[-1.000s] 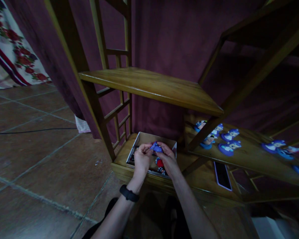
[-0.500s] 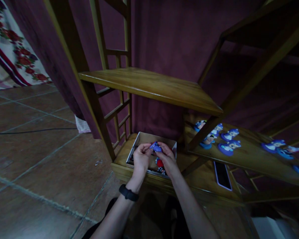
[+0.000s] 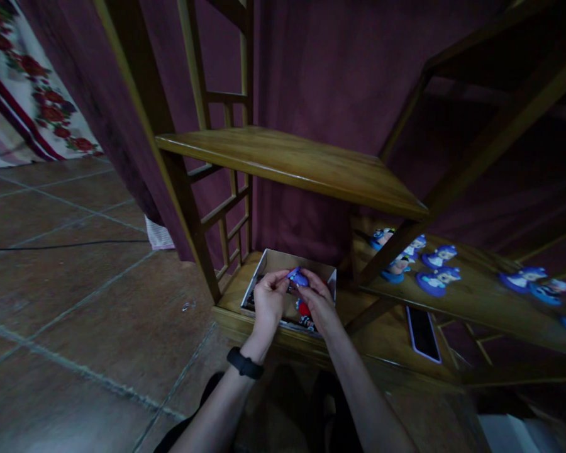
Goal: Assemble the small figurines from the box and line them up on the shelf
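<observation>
Your left hand (image 3: pixel 270 299) and right hand (image 3: pixel 319 299) are both pinching the small purple toy (image 3: pixel 299 278), one from each side. The toy is up over the cardboard box (image 3: pixel 298 259), between your hands, so neither is nearer. Its long side is hard to tell.

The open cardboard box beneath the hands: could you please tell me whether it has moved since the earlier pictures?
No; the open cardboard box keeps its place relative to the shelf's left post; only the view shifted slightly.
</observation>
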`<state>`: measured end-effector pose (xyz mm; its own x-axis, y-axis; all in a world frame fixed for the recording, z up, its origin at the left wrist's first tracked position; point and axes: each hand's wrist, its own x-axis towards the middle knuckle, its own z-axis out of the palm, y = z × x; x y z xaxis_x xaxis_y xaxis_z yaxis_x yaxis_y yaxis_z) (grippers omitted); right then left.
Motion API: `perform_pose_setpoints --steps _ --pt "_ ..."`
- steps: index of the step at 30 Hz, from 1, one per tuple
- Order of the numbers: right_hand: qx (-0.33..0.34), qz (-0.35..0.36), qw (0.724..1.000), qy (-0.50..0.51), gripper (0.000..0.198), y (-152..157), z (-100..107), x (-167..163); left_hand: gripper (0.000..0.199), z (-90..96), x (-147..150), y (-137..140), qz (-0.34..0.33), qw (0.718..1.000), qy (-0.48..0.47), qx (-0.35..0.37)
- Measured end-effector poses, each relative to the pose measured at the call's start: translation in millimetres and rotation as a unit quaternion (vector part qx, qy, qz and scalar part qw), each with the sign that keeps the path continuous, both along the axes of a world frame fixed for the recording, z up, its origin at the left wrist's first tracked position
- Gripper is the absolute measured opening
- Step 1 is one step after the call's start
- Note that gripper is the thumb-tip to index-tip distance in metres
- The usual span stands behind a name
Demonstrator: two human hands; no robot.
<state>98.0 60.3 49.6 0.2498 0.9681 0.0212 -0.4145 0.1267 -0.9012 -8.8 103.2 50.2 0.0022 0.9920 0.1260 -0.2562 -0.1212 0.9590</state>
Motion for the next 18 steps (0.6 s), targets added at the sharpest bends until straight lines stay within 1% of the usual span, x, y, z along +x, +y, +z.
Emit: perform_pose_setpoints --steps 6,10,15,18 --pt "-0.039 -0.003 0.999 0.018 0.042 1 0 0 0.015 9.1 -2 -3 0.03 0.995 0.068 0.072" --pt "-0.054 0.005 0.998 0.021 0.041 0 0 0 0.017 11.5 -3 -4 0.04 0.988 0.108 0.1" --pt "-0.055 0.021 0.998 0.016 0.037 0 -3 1 0.021 5.7 -4 -2 0.035 0.988 0.111 0.105" --pt "-0.059 0.023 0.998 0.007 0.035 0 -4 1 0.02 2.3 -3 -1 0.028 0.993 0.089 0.076"
